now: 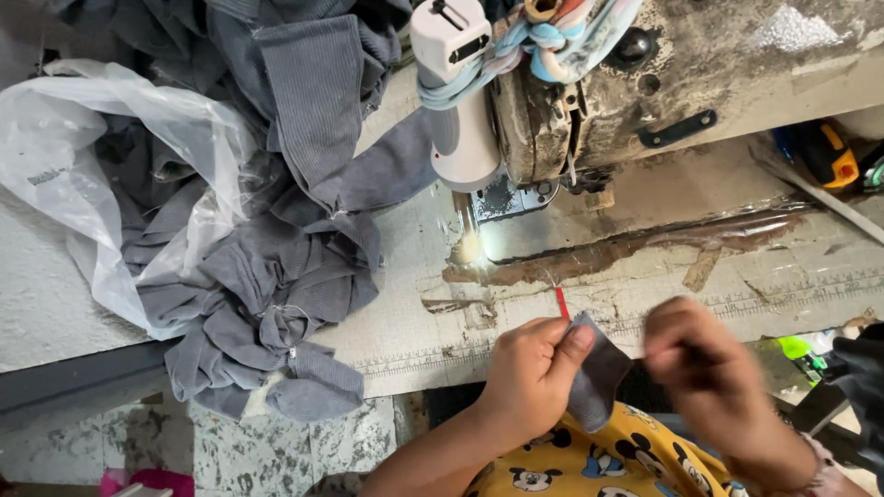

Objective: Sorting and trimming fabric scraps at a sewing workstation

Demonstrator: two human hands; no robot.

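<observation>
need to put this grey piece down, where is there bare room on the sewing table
Bare table runs between the sewing machine and the near edge, ahead of the left hand and blurred right hand. Left of the machine is crowded: a grey fabric pile and plastic bag.

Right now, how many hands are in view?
2. Left hand at bottom centre pinches a small grey fabric piece; right hand, blurred, is just right of it. No other hands visible.

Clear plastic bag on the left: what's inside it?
The clear plastic bag holds grey ribbed fabric pieces, spilling out into the grey pile on the sewing table. How many stay inside is hidden by folds and glare.
</observation>
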